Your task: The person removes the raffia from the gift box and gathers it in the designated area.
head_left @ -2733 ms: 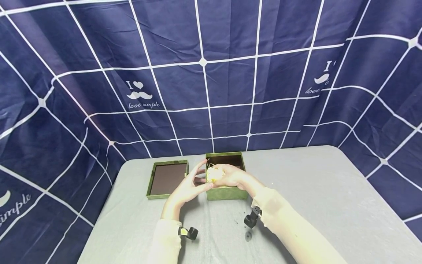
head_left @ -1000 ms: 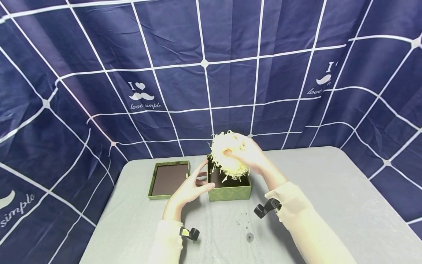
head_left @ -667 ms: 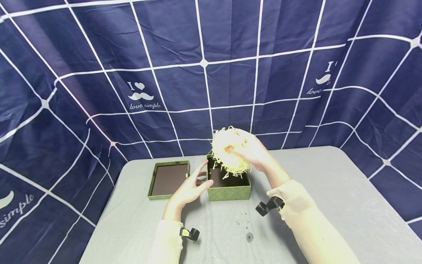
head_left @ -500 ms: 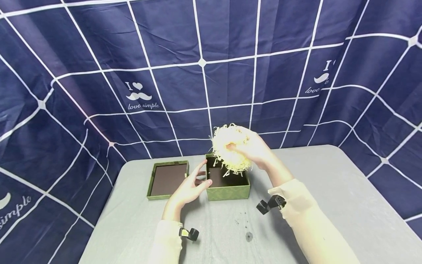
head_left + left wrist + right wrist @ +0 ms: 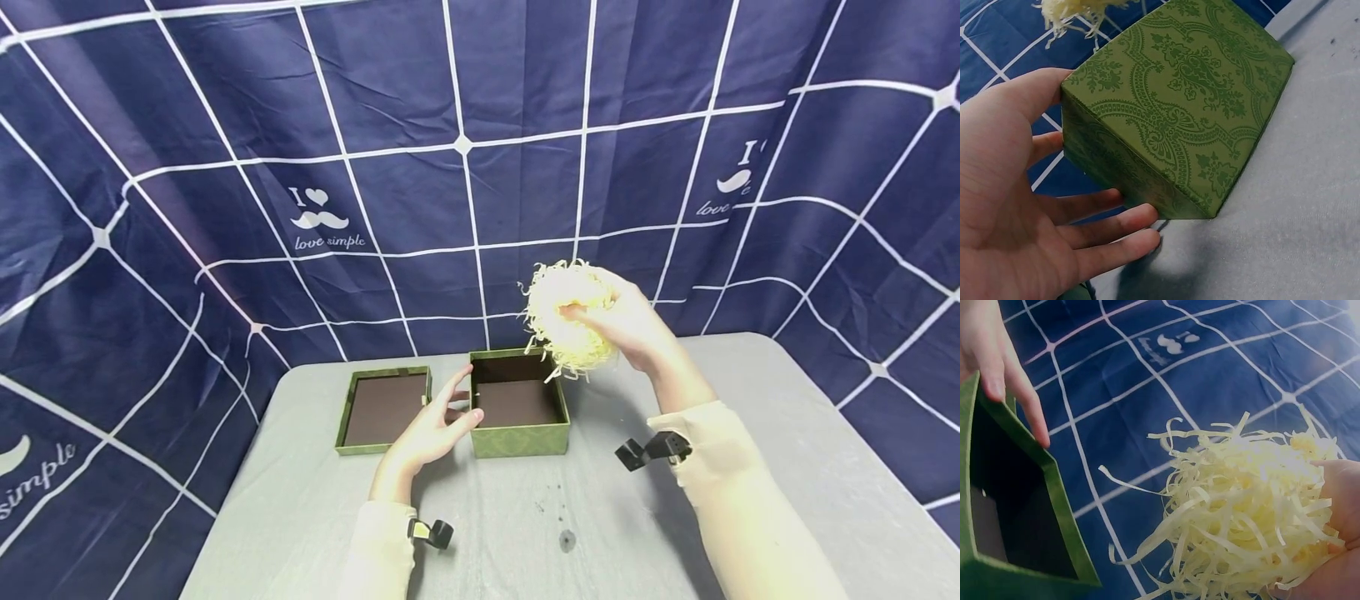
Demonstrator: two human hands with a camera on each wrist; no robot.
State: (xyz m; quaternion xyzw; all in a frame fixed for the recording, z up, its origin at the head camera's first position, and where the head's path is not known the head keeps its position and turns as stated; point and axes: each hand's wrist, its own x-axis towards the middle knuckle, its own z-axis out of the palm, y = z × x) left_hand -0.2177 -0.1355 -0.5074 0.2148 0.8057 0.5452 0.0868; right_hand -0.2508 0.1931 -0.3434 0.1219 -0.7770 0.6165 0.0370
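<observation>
A bundle of pale yellow shredded paper (image 5: 567,317) hangs in the air, gripped by my right hand (image 5: 630,323), with the thumb pressed into its middle. In the right wrist view the loose strips of the shredded paper (image 5: 1247,512) hide most of the fingers. Below and to the left stands a green patterned box (image 5: 520,440) with its top uncovered and a dark brown inside. My left hand (image 5: 429,429) rests its fairly straight fingers against the left side of that box. In the left wrist view, the thumb touches a corner of the box (image 5: 1191,94).
A shallow green-rimmed lid (image 5: 386,408) with a brown inside lies left of the box on the grey table (image 5: 300,517). Behind and at both sides hangs a dark blue curtain (image 5: 525,192) with white lines. Small dark spots mark the cloth in front.
My right hand has lifted the shredded paper up out of the box and carried it to the right, uncovering the box's brown floor. The left hand has stayed at the box's side.
</observation>
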